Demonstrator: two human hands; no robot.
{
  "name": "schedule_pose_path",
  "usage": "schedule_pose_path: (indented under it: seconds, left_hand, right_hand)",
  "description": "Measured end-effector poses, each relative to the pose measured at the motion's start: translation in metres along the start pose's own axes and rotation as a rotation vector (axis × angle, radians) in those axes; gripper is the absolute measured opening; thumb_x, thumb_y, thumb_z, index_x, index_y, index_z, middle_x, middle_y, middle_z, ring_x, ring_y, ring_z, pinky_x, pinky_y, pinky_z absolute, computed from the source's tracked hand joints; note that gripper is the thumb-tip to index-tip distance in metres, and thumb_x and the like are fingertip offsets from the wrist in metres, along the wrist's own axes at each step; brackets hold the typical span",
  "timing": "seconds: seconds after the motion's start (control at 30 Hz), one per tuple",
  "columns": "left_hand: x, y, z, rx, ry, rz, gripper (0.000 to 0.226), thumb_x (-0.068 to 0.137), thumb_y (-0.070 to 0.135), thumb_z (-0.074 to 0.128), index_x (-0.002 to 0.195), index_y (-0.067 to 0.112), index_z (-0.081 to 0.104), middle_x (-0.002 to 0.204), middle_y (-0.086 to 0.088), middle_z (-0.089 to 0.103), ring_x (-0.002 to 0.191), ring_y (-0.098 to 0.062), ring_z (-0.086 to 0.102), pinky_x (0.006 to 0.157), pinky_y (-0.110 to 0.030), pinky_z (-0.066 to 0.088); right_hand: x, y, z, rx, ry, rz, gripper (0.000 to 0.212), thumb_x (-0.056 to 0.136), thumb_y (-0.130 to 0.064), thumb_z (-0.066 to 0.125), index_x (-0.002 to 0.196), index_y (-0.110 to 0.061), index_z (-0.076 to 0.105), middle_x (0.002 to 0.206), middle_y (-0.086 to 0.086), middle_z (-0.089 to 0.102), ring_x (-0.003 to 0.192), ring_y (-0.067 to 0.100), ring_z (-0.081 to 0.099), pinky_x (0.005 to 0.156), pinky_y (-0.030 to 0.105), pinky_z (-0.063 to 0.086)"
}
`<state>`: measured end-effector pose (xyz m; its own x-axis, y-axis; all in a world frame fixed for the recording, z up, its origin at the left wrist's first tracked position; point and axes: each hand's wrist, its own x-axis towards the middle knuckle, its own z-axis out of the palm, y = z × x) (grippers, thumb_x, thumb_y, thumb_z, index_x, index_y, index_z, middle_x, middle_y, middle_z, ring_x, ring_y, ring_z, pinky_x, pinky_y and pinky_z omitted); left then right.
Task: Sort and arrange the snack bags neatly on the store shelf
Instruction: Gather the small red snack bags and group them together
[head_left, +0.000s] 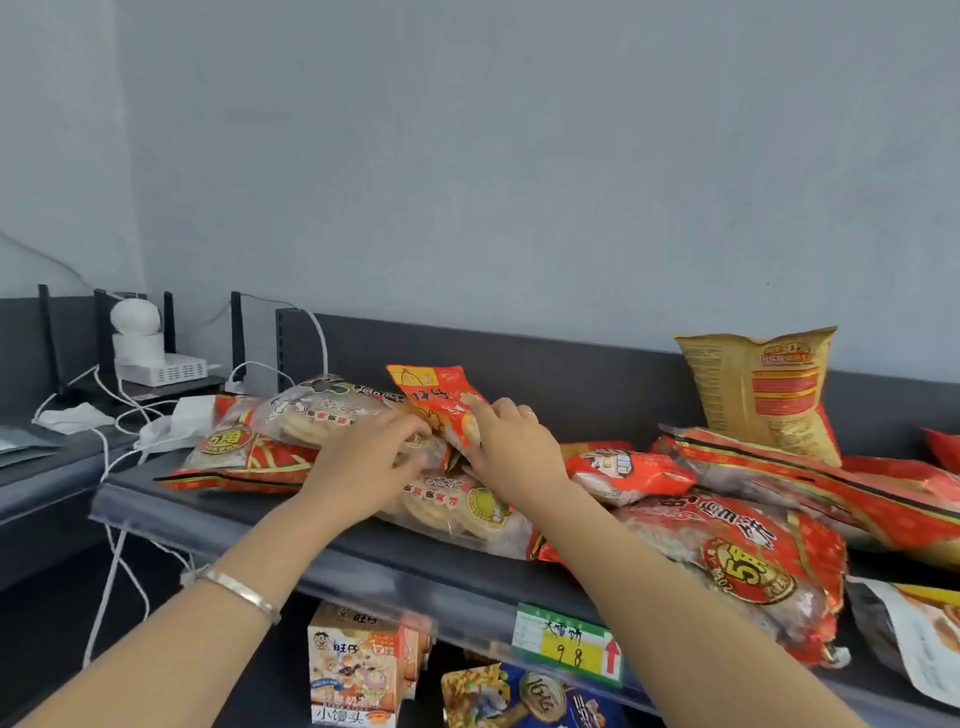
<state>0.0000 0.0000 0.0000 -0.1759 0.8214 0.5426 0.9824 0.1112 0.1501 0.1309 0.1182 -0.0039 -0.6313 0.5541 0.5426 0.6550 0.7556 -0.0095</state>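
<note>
1. The shelf front edge (363, 566) runs beneath both forearms. A bare strip lies nearer than the left hand (363, 457).
2. Beyond the right hand (514, 447), a large red bag (727, 561) overhangs that edge.
3. Left hand: fingers curled onto the clear cracker bag (322, 410).
4. Right hand: pinches the small red snack bag (441, 395), which is tilted up between both hands.

dark grey metal store shelf (363, 558) | red-orange printed snack bags (748, 556) | far-right tan upright bag (763, 389), red stripes | green-yellow price tag (569, 642)
</note>
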Motion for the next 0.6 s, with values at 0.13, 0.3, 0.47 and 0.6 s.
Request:
schedule_pose_path:
  seconds: [0.13,0.3,0.47,0.6]
  left_hand:
    - [0.017,-0.009,0.005,-0.047,-0.022,-0.057,0.034,0.093,0.034,0.052,0.127,0.027,0.052,0.132,0.01,0.05,0.103,-0.008,0.057,0.089,-0.032,0.047]
    - [0.035,-0.021,0.02,-0.17,-0.011,-0.132,0.031,0.092,0.029,0.053,0.123,0.03,0.052,0.12,0.009,0.053,0.102,-0.008,0.053,0.087,-0.032,0.047]
    - [0.052,-0.014,0.038,-0.538,0.021,-0.298,0.044,0.092,0.024,0.058,0.134,0.024,0.045,0.125,0.002,0.055,0.111,-0.015,0.054,0.094,-0.036,0.046]
    - [0.064,0.0,0.051,-1.202,0.036,-0.594,0.068,0.09,0.026,0.063,0.147,0.02,0.027,0.146,-0.009,0.04,0.128,-0.027,0.046,0.107,-0.042,0.04]
  right_hand:
    - [0.03,-0.003,0.025,-0.049,-0.125,0.114,0.064,0.092,-0.04,0.055,0.142,-0.011,0.029,0.135,0.018,0.045,0.121,0.039,0.047,0.09,0.046,0.048]
    - [0.05,0.003,0.055,-0.082,-0.149,0.251,0.055,0.098,-0.048,0.037,0.138,-0.012,0.029,0.126,0.023,0.052,0.11,0.046,0.054,0.087,0.055,0.047]
    - [0.052,0.011,0.048,-0.02,-0.053,0.226,0.031,0.095,-0.018,0.05,0.124,-0.008,0.043,0.115,0.014,0.06,0.101,0.037,0.061,0.078,0.044,0.053]
    - [0.046,0.015,0.032,0.166,0.125,0.258,0.027,0.099,-0.024,0.044,0.123,-0.012,0.044,0.113,0.008,0.06,0.096,0.029,0.063,0.071,0.038,0.052]
